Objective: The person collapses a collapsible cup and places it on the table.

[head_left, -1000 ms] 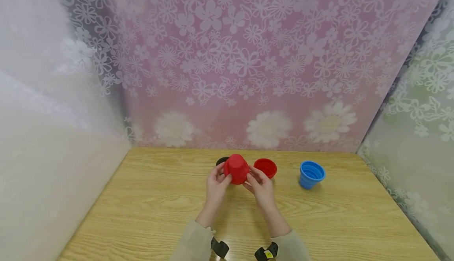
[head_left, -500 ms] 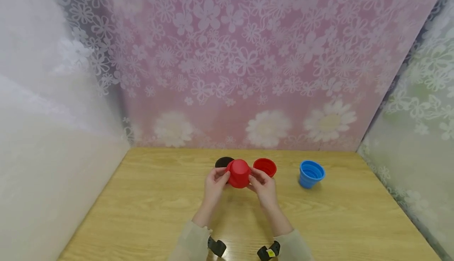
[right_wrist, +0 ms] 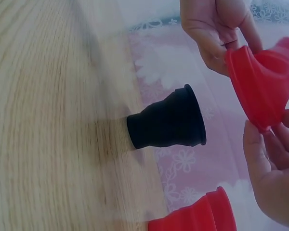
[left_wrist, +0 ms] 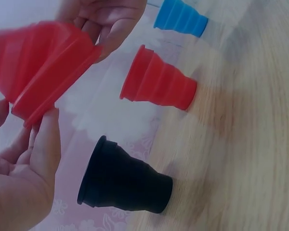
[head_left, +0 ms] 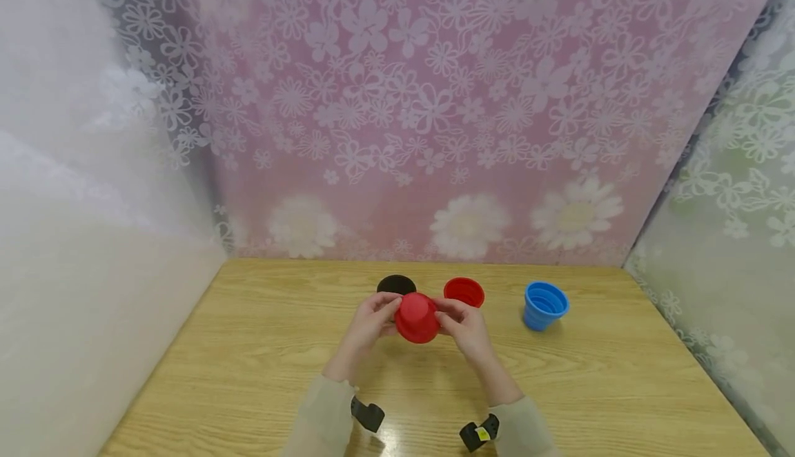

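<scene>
Both hands hold a red collapsible cup (head_left: 417, 317) upside down in the air above the table, its base turned up toward the head. My left hand (head_left: 366, 324) pinches the rim on the left between thumb and fingers. On the opposite side, my right hand (head_left: 467, 328) pinches the rim likewise. In the right wrist view the wall of this cup (right_wrist: 267, 84) looks dented inward near the rim. Behind the hands, a black collapsible cup (left_wrist: 127, 180) and a second red collapsible cup (left_wrist: 159, 79) stand upright on the table, partly hidden in the head view.
A blue collapsible cup (head_left: 545, 305) stands upright farther right on the wooden table (head_left: 261, 360). Behind the table hangs a pink flowered curtain (head_left: 397, 132), with pale sheets on the left and right sides.
The held cup has come down and nearer the body, and its base tips more toward the head. Both wrists have spread apart. More of the black cup shows; the standing cups stay put.
</scene>
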### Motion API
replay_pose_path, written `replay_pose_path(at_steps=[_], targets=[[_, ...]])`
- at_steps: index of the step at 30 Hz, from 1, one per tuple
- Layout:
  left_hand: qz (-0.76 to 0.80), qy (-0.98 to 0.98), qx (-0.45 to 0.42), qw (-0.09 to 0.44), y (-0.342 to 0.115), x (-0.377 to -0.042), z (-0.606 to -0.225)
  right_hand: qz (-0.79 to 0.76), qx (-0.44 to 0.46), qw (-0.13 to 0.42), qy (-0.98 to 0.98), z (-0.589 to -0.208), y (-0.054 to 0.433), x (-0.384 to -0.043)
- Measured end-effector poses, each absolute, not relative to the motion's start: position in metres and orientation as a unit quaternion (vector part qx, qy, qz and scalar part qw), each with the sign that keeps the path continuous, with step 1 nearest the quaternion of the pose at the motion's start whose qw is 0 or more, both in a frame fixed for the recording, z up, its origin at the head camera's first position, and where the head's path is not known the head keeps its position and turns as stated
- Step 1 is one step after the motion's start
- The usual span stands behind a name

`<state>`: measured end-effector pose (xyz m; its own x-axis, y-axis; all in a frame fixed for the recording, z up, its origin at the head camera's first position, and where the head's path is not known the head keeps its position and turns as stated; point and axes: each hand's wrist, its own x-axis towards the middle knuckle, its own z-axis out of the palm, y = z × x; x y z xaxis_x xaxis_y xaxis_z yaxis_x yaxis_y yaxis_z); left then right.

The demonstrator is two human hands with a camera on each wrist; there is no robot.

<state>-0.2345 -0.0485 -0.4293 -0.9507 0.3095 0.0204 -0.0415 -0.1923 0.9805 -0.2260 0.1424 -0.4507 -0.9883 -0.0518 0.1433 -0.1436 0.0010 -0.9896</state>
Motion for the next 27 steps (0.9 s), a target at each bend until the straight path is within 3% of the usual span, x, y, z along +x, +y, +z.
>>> replay_pose_path(at_steps=[8, 17, 22, 27], targets=[[0.731, 0.645, 0.142, 0.173, -0.056, -0.243, -0.433, 0.662, 0.167, -0.028, -0.73, -0.449, 0.152, -0.226], [0.703, 0.667, 0.15, 0.194, -0.056, -0.253, -0.449, 0.635, 0.205, -0.078, -0.741, -0.425, 0.148, -0.215], [0.714, 0.656, 0.15, 0.194, -0.054, -0.252, -0.45, 0.643, 0.19, -0.057, -0.739, -0.432, 0.15, -0.221], [0.762, 0.609, 0.133, 0.175, -0.05, -0.25, -0.448, 0.688, 0.11, -0.015, -0.717, -0.443, 0.149, -0.229]])
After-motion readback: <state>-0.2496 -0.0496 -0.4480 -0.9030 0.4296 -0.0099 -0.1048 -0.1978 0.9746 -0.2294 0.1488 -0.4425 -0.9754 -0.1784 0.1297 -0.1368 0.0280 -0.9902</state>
